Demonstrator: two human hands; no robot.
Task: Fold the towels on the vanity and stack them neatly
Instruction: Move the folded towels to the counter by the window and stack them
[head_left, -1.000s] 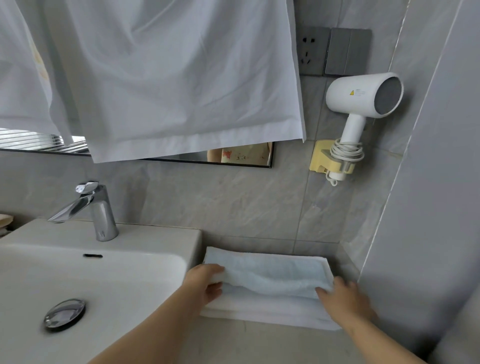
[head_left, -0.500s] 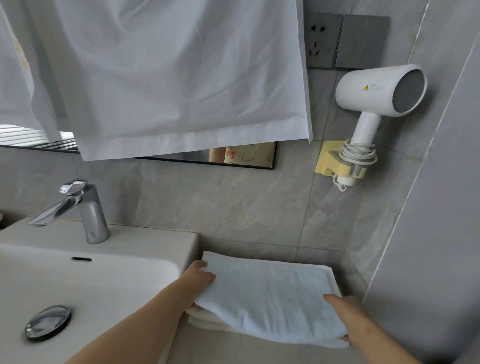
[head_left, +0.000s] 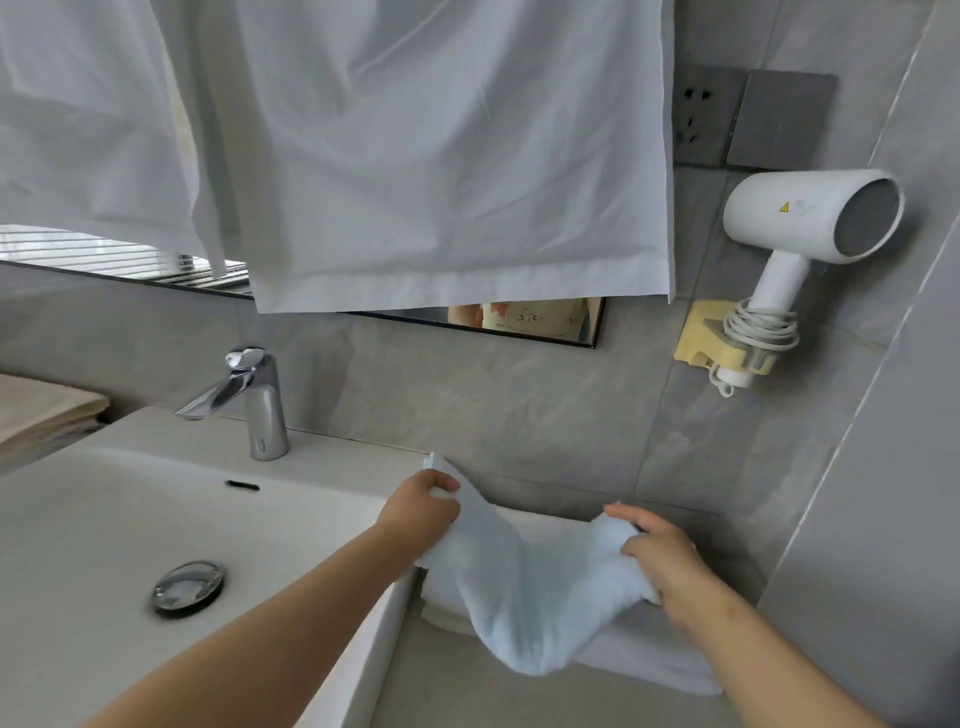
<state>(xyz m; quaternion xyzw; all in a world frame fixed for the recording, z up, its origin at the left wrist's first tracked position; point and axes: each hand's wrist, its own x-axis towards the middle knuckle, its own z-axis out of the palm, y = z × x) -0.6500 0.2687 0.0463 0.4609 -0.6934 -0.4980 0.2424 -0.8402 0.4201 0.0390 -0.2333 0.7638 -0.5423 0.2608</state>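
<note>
A pale blue towel (head_left: 524, 597) hangs lifted between my two hands, sagging in the middle above the vanity counter (head_left: 457, 696). My left hand (head_left: 423, 506) grips its left corner near the basin's edge. My right hand (head_left: 660, 556) grips its bunched right end. Under it lies a white folded towel (head_left: 654, 662), flat on the counter beside the wall. At the far left a beige folded towel (head_left: 41, 410) lies on the counter.
A white basin (head_left: 104, 519) with a chrome tap (head_left: 249, 400) and drain plug fills the left. A white cloth (head_left: 415, 156) hangs over the mirror. A white hair dryer (head_left: 810, 218) sits in a yellow wall holder at the right, near the side wall.
The blue towel lay flat on the stack with my hands at its two ends; both hands have now gripped it and lifted it, so it sags between them.
</note>
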